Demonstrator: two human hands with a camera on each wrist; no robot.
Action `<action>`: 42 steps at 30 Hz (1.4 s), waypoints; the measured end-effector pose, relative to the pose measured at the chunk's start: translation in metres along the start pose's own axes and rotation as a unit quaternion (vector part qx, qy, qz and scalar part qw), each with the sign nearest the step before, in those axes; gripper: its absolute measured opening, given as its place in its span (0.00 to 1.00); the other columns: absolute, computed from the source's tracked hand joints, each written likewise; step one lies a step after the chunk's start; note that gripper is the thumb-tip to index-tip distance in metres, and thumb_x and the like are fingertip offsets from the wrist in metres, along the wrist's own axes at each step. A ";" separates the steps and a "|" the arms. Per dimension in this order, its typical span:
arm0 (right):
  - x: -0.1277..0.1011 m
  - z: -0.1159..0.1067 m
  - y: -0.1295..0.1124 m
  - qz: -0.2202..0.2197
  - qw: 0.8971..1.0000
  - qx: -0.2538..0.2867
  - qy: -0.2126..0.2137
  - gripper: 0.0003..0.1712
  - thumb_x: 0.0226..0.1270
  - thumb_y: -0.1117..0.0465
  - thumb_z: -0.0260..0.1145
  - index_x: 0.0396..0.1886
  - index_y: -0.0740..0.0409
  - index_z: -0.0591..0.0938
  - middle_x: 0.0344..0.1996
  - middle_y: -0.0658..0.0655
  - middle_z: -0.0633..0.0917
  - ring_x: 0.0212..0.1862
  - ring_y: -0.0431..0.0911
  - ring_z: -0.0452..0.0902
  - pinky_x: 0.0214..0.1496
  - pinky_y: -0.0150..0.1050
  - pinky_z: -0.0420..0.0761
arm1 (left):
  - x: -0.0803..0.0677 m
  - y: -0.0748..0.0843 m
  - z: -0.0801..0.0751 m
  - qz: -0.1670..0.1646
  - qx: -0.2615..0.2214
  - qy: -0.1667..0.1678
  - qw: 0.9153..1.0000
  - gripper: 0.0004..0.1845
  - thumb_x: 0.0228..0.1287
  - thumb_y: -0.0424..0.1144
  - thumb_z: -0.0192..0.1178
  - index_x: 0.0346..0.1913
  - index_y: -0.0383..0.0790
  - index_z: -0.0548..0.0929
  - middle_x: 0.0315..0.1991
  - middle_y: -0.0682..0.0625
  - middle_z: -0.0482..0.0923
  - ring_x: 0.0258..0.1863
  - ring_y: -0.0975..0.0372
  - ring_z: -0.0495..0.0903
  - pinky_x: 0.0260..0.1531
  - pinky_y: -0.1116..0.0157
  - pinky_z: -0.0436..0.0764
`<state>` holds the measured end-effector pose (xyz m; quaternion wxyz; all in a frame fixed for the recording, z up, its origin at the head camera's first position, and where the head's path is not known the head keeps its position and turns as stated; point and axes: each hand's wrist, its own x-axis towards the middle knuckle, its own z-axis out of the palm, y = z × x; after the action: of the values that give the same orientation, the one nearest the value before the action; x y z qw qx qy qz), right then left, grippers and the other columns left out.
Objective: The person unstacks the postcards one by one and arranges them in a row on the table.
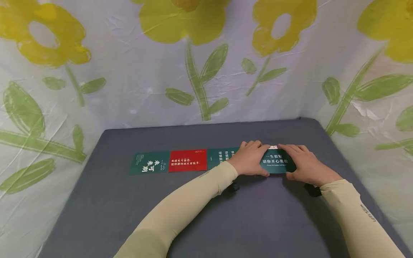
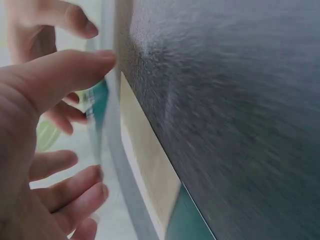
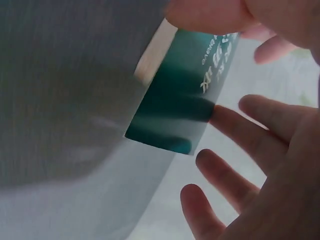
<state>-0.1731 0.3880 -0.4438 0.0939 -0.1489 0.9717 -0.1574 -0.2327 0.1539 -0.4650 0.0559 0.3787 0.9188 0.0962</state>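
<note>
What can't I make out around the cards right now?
- Third green card: head view, right half covered by the left hand.
- Green card in both hands: head view, side edges hidden by the left hand and the right hand; grip unclear.
- Small white thing behind it: too small.
- Wrist views: blurred.

The dark green card [image 1: 276,162] between the two hands carries white Chinese print: the first line begins "一生很", its end covered by fingers, and the second line reads "请你开心勇敢". A small line under it is too fine to read. The red card [image 1: 188,160] has two white lines, too small to read with certainty. The green card at the far left [image 1: 150,163] shows large white characters turned sideways, "未来可期". The right sleeve [image 1: 361,215] bears small dark letters, not legible.
</note>
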 end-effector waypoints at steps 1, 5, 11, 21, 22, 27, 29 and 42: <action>0.002 -0.003 0.005 0.004 1.000 0.000 -0.004 0.59 0.60 0.59 0.81 0.87 0.58 0.60 0.80 0.70 0.67 0.76 0.72 0.58 0.69 0.81 0.64 | 0.007 0.002 0.002 -0.002 -0.002 0.002 1.000 0.55 0.60 0.70 0.74 0.85 0.53 0.64 0.71 0.54 0.74 0.66 0.61 0.74 0.63 0.58 0.69; 0.010 -0.008 0.020 0.014 1.000 -0.008 -0.015 0.62 0.57 0.60 0.82 0.87 0.58 0.59 0.80 0.71 0.67 0.74 0.73 0.59 0.67 0.81 0.64 | 0.030 0.006 0.008 -0.012 -0.010 0.004 1.000 0.56 0.58 0.71 0.74 0.85 0.54 0.65 0.72 0.56 0.74 0.67 0.62 0.74 0.61 0.60 0.70; 0.019 -0.013 0.040 0.031 0.999 -0.017 -0.032 0.63 0.56 0.60 0.82 0.88 0.57 0.57 0.80 0.71 0.66 0.75 0.74 0.58 0.68 0.80 0.63 | 0.053 0.012 0.008 -0.024 -0.018 -0.018 0.999 0.55 0.58 0.70 0.75 0.85 0.55 0.65 0.76 0.56 0.73 0.71 0.62 0.74 0.62 0.60 0.69; 0.034 -0.022 0.057 0.035 0.998 -0.020 -0.045 0.64 0.55 0.62 0.83 0.88 0.58 0.58 0.80 0.73 0.67 0.73 0.76 0.60 0.64 0.79 0.64 | 0.079 0.016 0.018 -0.048 0.009 -0.045 0.998 0.56 0.58 0.74 0.72 0.85 0.57 0.64 0.77 0.59 0.72 0.72 0.63 0.73 0.66 0.58 0.70; 0.035 -0.021 0.058 0.034 0.998 -0.019 -0.049 0.64 0.55 0.62 0.83 0.88 0.58 0.58 0.80 0.73 0.67 0.73 0.76 0.61 0.64 0.79 0.64 | 0.079 0.016 0.019 -0.051 0.007 -0.046 0.998 0.55 0.58 0.74 0.72 0.85 0.57 0.65 0.76 0.59 0.73 0.72 0.63 0.74 0.66 0.58 0.70; 0.039 -0.019 0.061 0.030 0.998 -0.026 -0.051 0.62 0.56 0.63 0.82 0.87 0.57 0.59 0.79 0.72 0.69 0.73 0.75 0.62 0.64 0.79 0.65 | 0.078 0.018 0.018 -0.061 0.010 -0.027 0.998 0.54 0.56 0.75 0.73 0.82 0.57 0.68 0.71 0.59 0.76 0.66 0.64 0.75 0.63 0.58 0.70; 0.039 -0.020 0.061 0.032 0.998 -0.021 -0.054 0.62 0.55 0.64 0.82 0.87 0.58 0.59 0.79 0.73 0.69 0.73 0.76 0.62 0.65 0.80 0.65 | 0.076 0.020 0.016 -0.059 0.014 -0.023 0.998 0.53 0.56 0.75 0.73 0.81 0.57 0.70 0.70 0.60 0.77 0.64 0.64 0.76 0.62 0.59 0.70; 0.035 -0.018 0.066 0.043 0.997 0.007 -0.056 0.60 0.55 0.63 0.80 0.86 0.58 0.60 0.81 0.72 0.64 0.73 0.76 0.59 0.66 0.83 0.64 | 0.065 0.012 0.014 -0.042 -0.029 -0.015 0.999 0.58 0.60 0.81 0.63 0.86 0.53 0.62 0.79 0.56 0.70 0.77 0.59 0.71 0.71 0.53 0.69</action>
<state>-0.2272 0.4415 -0.4540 0.1558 -0.1146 0.9694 -0.1514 -0.2677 0.2102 -0.4775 0.0851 0.3390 0.9299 0.1147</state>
